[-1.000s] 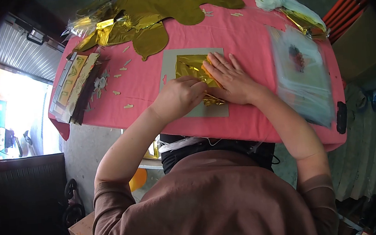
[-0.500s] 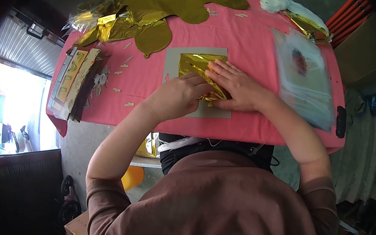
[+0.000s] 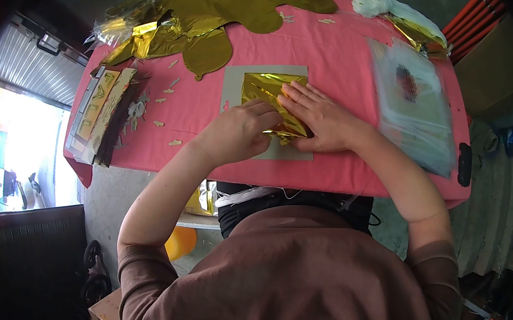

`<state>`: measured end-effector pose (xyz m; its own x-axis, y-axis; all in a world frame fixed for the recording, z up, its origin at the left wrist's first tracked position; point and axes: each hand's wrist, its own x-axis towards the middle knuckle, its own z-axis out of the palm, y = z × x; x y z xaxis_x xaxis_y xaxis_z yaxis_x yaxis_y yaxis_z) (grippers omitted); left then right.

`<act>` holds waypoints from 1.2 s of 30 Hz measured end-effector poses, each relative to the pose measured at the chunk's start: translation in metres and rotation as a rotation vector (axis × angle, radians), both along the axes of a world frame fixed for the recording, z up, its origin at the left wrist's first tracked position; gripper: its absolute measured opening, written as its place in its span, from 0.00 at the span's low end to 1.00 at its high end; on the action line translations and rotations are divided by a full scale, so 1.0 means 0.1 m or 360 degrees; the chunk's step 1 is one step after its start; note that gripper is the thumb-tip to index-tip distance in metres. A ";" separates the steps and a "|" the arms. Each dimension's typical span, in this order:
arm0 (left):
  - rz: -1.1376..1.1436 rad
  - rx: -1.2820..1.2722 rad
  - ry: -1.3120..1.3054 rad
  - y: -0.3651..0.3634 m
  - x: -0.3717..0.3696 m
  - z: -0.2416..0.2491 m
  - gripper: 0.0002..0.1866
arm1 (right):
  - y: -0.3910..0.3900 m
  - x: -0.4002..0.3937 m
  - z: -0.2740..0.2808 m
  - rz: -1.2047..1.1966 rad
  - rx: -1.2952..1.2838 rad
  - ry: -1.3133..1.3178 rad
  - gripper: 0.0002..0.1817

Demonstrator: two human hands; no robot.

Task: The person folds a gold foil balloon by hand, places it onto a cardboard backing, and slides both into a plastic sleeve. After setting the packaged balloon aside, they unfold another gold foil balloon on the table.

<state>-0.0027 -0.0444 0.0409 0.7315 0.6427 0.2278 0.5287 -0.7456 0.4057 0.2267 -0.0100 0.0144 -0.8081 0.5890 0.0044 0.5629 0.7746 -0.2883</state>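
A folded gold foil balloon lies on a grey card with a small hanger cut-out, on the pink-covered table. My right hand rests flat over the balloon's right side, fingers stretched and slightly apart. At the lower left edge, my left hand is closed, its thumb and fingers pinched at the foil. Its fingertips are partly hidden by the knuckles. A small crumpled gold end sticks out between the two hands.
Large gold foil balloons spread across the back of the pink tablecloth. Packed cards stand at the left, beside scattered small pale pieces. Clear plastic bags lie at the right, below a bundle of white string.
My left hand has shifted slightly left at the balloon's lower edge. My right hand stays flat on the foil. The whole view has moved a little.
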 end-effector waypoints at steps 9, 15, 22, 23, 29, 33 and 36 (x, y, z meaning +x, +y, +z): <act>0.0021 0.0027 -0.0069 -0.10 -0.15 -0.06 0.14 | -0.03 0.06 -0.09 0.0031 0.0065 -0.0003 0.46; 0.0042 0.0244 -0.0030 -0.10 -0.26 -0.09 0.12 | -0.03 0.06 -0.09 0.0041 0.0089 -0.0018 0.50; 0.0423 -0.0251 -0.0167 -0.01 -0.32 0.07 0.13 | -0.04 0.05 -0.06 0.0036 0.0066 -0.0061 0.53; 0.0623 -0.0463 -0.0218 0.03 -0.32 0.05 0.13 | -0.04 0.05 -0.07 0.0040 0.0070 -0.0058 0.53; 0.1057 -0.0584 -0.0446 0.50 -0.26 -0.18 0.18 | -0.04 0.04 -0.06 0.0030 0.0063 -0.0088 0.54; 0.1209 -0.0772 -0.0335 0.82 -0.21 -0.18 0.20 | -0.04 0.03 -0.05 0.0020 0.0061 -0.0101 0.54; 0.1279 -0.1144 -0.0400 0.94 -0.21 -0.11 0.20 | -0.04 0.04 -0.04 0.0014 0.0062 -0.0090 0.54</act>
